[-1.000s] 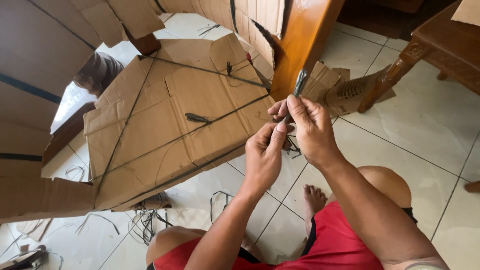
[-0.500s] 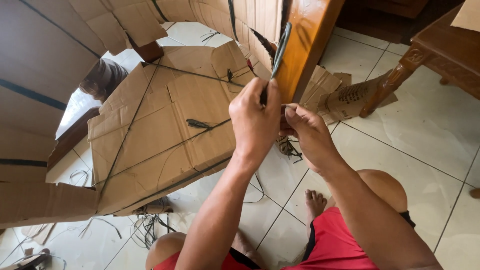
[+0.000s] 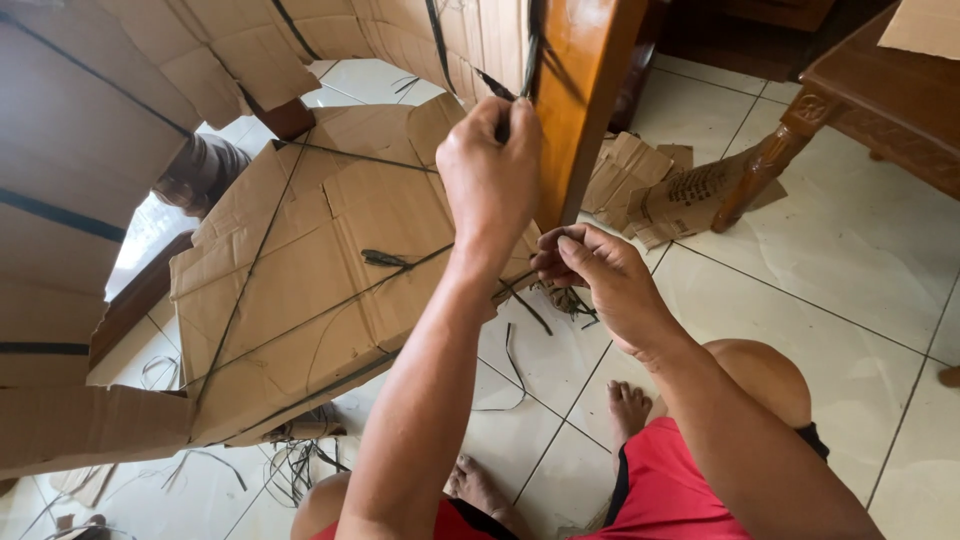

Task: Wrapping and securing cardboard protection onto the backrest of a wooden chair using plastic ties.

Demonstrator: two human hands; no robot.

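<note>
A: Left hand (image 3: 490,180)?
B: Raised, arm stretched forward, back of hand to the camera, fingers pinched tight at the top.
A: Right hand (image 3: 598,275)?
B: Lower and closer in, fingers curled, thumb and fingertips pressed together, wrist bent, forearm angling back toward the body. Hands apart, not touching.

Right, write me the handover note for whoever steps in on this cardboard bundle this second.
Left hand: raised, fist shut on the dark strap, pulling it up beside the wooden post.
Right hand: lower, fingers pinching the strap at the bundle's edge.
Flattened cardboard bundle: on the tiled floor, tilted, dark straps already crossing its face with a knot in the middle.
Done: several straps around the bundle.
Left: the strap in hand looks not yet tied off; loose strap offcuts lie on the floor.
</note>
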